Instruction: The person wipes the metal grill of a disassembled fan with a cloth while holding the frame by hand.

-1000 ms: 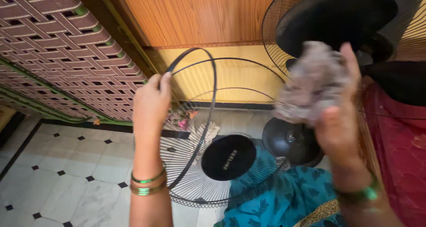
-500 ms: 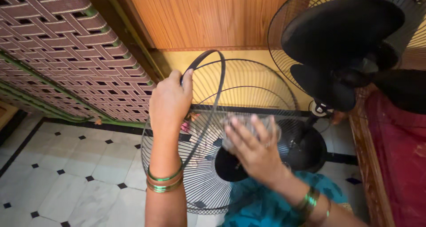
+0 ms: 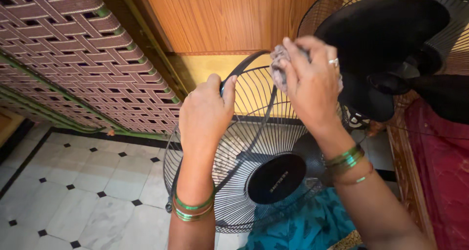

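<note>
The left hand (image 3: pixel 205 115) is clenched on the top of a black wire fan guard (image 3: pixel 244 181), fingers wrapped over the thin rim band (image 3: pixel 246 64) and thumb tucked toward the grille side. The guard is detached from the fan and hangs from this grip, its round face tilted away from the wearer, with the solid black centre cap (image 3: pixel 276 179) well below and to the right of the grip. Its flat face points roughly up and toward the camera; as a disc it has no true long axis, but the diameter running from the grip down toward the floor is the one held nearly upright, leaning a little to the left.

The right hand (image 3: pixel 310 84) is closed around a crumpled grey cloth (image 3: pixel 279 69), pressing it against the rim just right of the left hand's grip.

As a judgement, the wiping is at the upper rim, and the lower spokes and far edge show no clear sign either way; dust is too fine to tell.

Up and right of both hands stands the fan (image 3: pixel 391 45) itself, dark blades inside its rear cage. Below the guard lie pale floor tiles (image 3: pixel 73 191) with small black diamonds; a woven lattice panel (image 3: pixel 73 54) rises to the left.
</note>
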